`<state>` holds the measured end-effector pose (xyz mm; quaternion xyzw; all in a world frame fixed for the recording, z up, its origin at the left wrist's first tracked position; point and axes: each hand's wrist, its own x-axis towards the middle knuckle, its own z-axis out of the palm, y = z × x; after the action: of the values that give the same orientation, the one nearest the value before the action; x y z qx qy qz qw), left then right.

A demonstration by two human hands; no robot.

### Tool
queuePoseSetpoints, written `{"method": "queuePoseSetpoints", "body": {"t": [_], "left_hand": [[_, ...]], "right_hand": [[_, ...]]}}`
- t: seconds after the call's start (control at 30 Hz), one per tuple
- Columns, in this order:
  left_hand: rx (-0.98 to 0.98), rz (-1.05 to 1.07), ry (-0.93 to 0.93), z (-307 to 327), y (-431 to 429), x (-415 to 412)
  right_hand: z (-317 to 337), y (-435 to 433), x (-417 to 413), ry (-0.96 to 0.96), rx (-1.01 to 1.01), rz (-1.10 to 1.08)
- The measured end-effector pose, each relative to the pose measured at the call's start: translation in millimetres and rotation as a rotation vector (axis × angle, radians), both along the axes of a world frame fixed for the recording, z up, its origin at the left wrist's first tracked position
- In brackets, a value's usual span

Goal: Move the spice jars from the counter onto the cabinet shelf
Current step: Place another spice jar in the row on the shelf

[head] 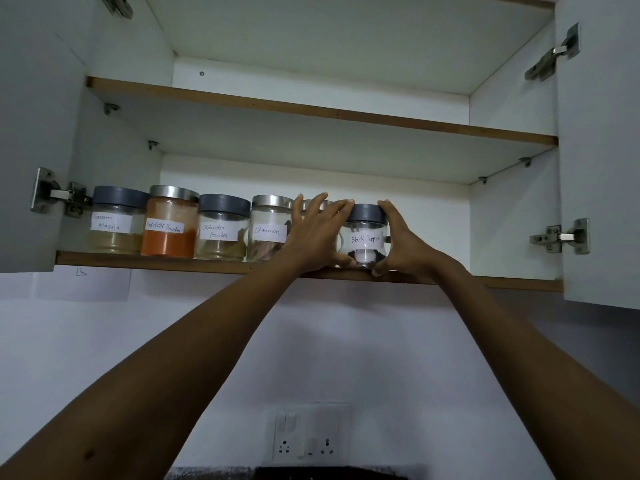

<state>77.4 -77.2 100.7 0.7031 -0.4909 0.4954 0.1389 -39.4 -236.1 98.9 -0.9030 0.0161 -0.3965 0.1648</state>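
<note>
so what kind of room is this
Probably a home kitchen: an open wall cabinet holds hand-labelled spice jars, like the red chilli powder jar and the black pepper jar, with a socket plate on the wall below.

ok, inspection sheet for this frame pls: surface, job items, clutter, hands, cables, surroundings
Surface: lower shelf of an open wall cabinet, with jars lined along its front.
Job's things: from the left, Masala jar, Red Chilli Powder jar, Coriander Powder jar and Cinnamon jar, all upright. Hidden jar is mostly behind the left hand, label not visible. Black Pepper jar is at the row's right end, at the shelf's front edge; cannot tell if it is set down.
Clutter: nothing seen.
Grippers: left hand and right hand grip the Black Pepper jar from either side, fingers at the lid, thumbs at the base.
Cables: nothing seen.
Surroundings: upper shelf above; left door and right door open; socket plate on the wall below.
</note>
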Motion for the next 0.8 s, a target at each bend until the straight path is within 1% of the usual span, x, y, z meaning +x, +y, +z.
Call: {"method": "queuePoseSetpoints", "body": {"t": [0.1, 0.4, 0.63, 0.7, 0.8], "left_hand": [[0.007, 0.019, -0.012, -1, -6, 5], [0.032, 0.119, -0.041, -2, -16, 8], [0.063, 0.235, -0.118, -7, -18, 9], [0.038, 0.193, -0.155, -16, -15, 6], [-0.016, 0.065, -0.259, -38, -2, -4]], "right_hand": [[0, -6, 8, -0.020, 0.032, 0.012], [-3, -14, 22, -0.030, 0.035, 0.008], [-9, 1, 17, 0.023, 0.026, -0.055], [-21, 13, 9, -0.058, 0.004, -0.135], [-52, 35, -4, -0.250, -0.172, -0.364]]}}
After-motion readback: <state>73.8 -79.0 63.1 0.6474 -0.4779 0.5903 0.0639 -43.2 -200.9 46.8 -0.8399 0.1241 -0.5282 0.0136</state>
